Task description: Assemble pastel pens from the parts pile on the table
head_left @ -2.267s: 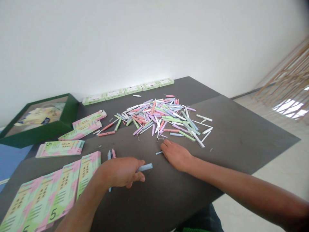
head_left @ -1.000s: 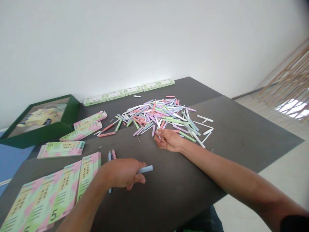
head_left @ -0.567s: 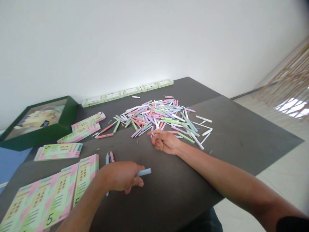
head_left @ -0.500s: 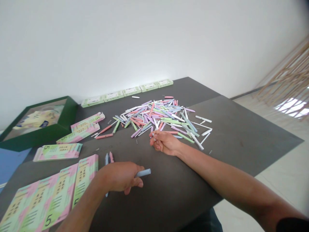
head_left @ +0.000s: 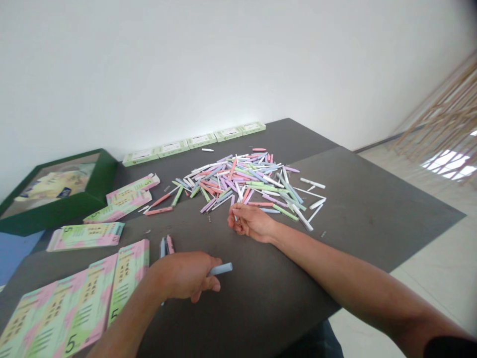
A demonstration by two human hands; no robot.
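Note:
My left hand point(head_left: 190, 273) is closed round a pale blue pen barrel point(head_left: 220, 269), whose end sticks out to the right past the fingers. Partly hidden behind that hand, a blue pen point(head_left: 163, 247) and a pink pen point(head_left: 170, 244) lie on the table. My right hand point(head_left: 249, 221) is at the near edge of a pile of pen parts point(head_left: 242, 181) in pink, green, purple, blue and white. Its fingers are pinched together on a small bluish piece, mostly hidden, too small to name.
Pink-and-green pen boxes point(head_left: 91, 303) lie at the near left, with more boxes point(head_left: 87, 234) behind them. A dark green open box point(head_left: 95, 181) holds packaging. Pale green cartons point(head_left: 201, 141) line the wall. The table point(head_left: 372, 199) ends at the right above the floor.
My right hand's fingers have curled further over the small bluish piece, which shows less. My left hand keeps the pen barrel in nearly the same place. The view has shifted slightly.

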